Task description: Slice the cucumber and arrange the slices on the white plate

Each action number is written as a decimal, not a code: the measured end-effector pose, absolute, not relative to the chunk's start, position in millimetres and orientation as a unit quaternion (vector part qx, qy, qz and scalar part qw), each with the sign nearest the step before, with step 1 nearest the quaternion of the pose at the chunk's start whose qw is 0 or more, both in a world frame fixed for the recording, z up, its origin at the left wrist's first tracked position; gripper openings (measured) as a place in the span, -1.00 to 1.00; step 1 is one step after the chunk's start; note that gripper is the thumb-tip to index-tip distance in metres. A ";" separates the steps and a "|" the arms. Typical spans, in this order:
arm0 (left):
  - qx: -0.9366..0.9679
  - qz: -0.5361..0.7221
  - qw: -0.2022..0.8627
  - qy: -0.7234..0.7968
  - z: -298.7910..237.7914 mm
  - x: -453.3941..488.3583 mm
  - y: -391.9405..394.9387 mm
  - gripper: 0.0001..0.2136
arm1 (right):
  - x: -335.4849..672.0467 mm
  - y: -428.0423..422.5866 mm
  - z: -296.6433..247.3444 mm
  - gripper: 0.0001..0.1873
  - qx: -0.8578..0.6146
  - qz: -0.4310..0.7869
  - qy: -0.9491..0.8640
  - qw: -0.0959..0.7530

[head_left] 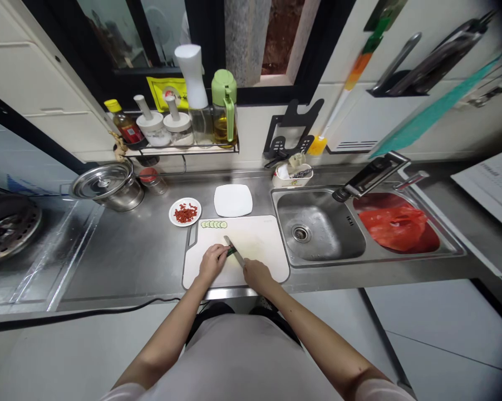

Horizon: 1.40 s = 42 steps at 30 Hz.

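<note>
My right hand (257, 277) is closed round the handle of a knife (236, 254), whose blade points up and left over the white cutting board (271, 239). On the left of the blade, my left hand (213, 262) pinches a small dark green piece of cucumber (231, 250) against the board; the blade lies right beside it, and the fingers partly cover it. A row of several pale green cucumber slices (213, 224) lies along the board's upper left edge.
Behind the board stand a white plate (233, 200) and a small plate (173, 213) of chopped red pieces (186, 213). To the right is a steel double sink (321, 223) with a red plastic bag (397, 228) and a faucet (368, 175). A lidded steel pot (126, 192) stands left.
</note>
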<state>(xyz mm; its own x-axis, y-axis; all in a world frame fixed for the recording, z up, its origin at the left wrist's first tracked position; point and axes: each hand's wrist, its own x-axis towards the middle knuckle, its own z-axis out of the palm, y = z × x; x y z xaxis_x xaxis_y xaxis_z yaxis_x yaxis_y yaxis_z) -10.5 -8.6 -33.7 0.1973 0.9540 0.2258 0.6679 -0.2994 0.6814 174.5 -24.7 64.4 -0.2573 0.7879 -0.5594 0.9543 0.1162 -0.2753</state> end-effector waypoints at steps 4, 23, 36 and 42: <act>0.737 0.320 0.231 0.550 -33.3 -10.0 -8.5 -0.77 | 171.1 -22.2 57.3 -0.70 0.594 -0.289 0.738 0.139; 0.732 0.330 0.231 0.549 -32.3 -9.0 -9.9 -0.78 | 160.6 -16.0 39.0 -0.67 0.597 -0.268 0.748 0.115; 0.732 0.328 0.228 0.552 -29.6 -8.5 -10.7 -0.77 | 146.1 -1.5 31.4 -0.67 0.599 -0.268 0.751 0.078; 0.735 0.323 0.221 0.554 -29.1 -9.7 -11.8 -0.78 | 140.0 4.0 33.9 -0.69 0.605 -0.261 0.748 0.071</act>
